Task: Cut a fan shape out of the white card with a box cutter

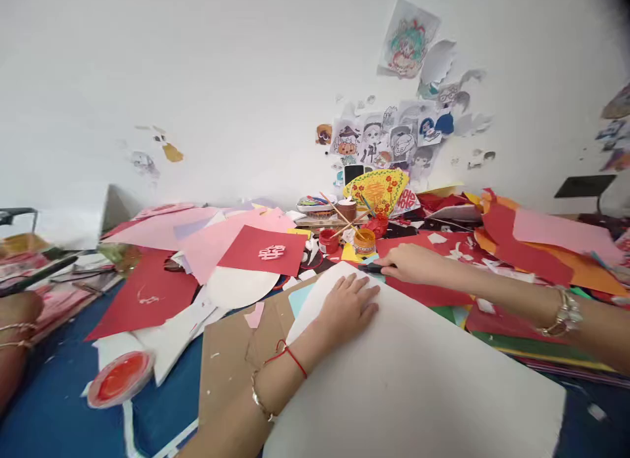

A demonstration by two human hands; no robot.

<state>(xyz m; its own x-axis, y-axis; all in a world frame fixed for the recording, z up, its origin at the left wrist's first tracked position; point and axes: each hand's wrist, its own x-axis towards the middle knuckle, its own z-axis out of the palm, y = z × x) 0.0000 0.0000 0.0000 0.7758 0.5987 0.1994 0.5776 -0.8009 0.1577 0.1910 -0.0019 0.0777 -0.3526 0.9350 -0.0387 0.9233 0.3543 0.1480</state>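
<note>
A large white sheet of paper lies slanted across a brown cardboard in front of me. My left hand rests flat on the sheet near its far corner, fingers slightly spread and holding nothing. Just beyond it, my right hand is closed around a slim black-handled tool at the sheet's far edge. The tool's tip is too small to make out. A light blue piece of paper sticks out from under the sheet's left side.
Paint jars, a red one and a yellow one with brushes across them, stand behind my hands. A yellow painted fan is behind these. Coloured paper covers both sides. A tape roll is front left; another person's arm shows far left.
</note>
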